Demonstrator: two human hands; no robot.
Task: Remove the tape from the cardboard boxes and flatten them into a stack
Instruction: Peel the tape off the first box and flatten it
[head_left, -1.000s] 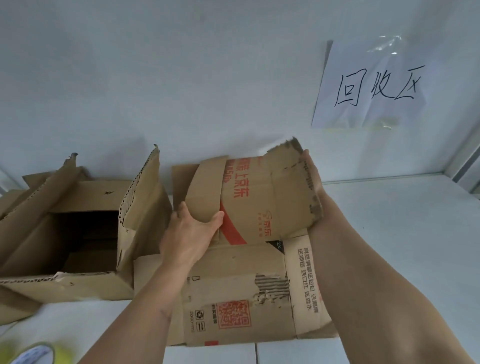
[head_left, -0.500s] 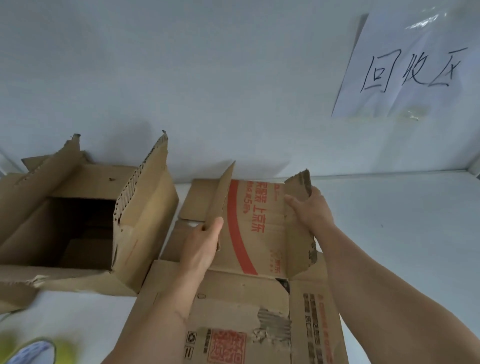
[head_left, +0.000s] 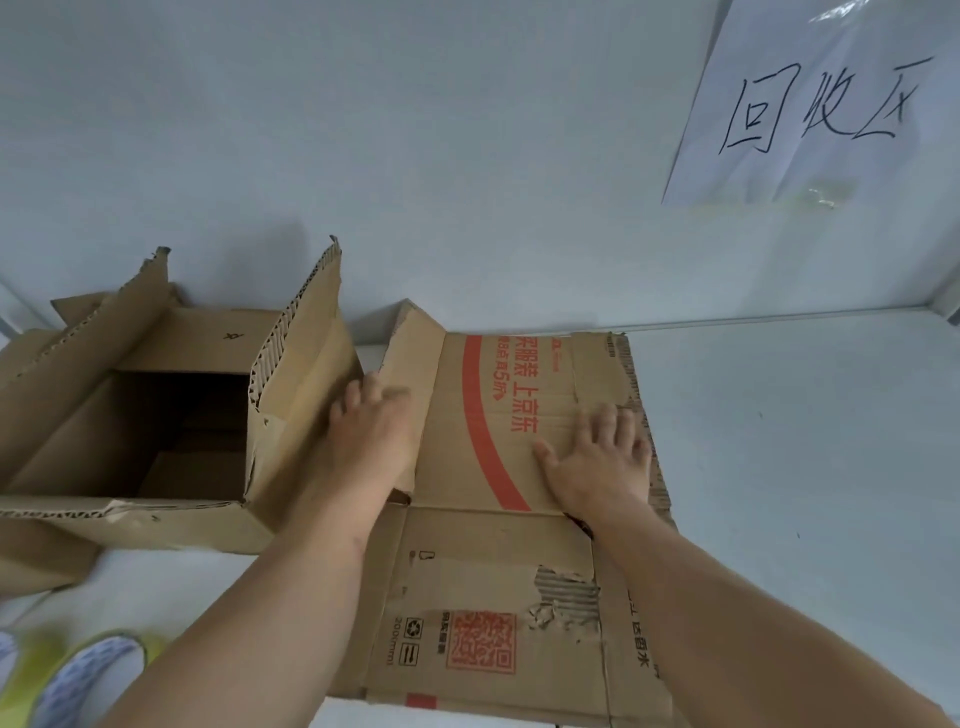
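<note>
A flattened cardboard box with red print lies on the white table in front of me. My left hand presses flat on its left flap, fingers spread, beside the neighbouring box. My right hand lies palm down with straight fingers on the right part of the printed panel. The far left flap still tilts up a little at the wall. An open, upright cardboard box with raised torn flaps stands to the left, touching the flattened one.
A white wall rises right behind the boxes, with a handwritten paper sign taped at upper right. The white table stretches to the right. A yellow-green blurred object sits at the lower left edge.
The two upright flaps I held have been pushed down flat. Both hands went from gripping the flaps to pressing palm down on the cardboard.
</note>
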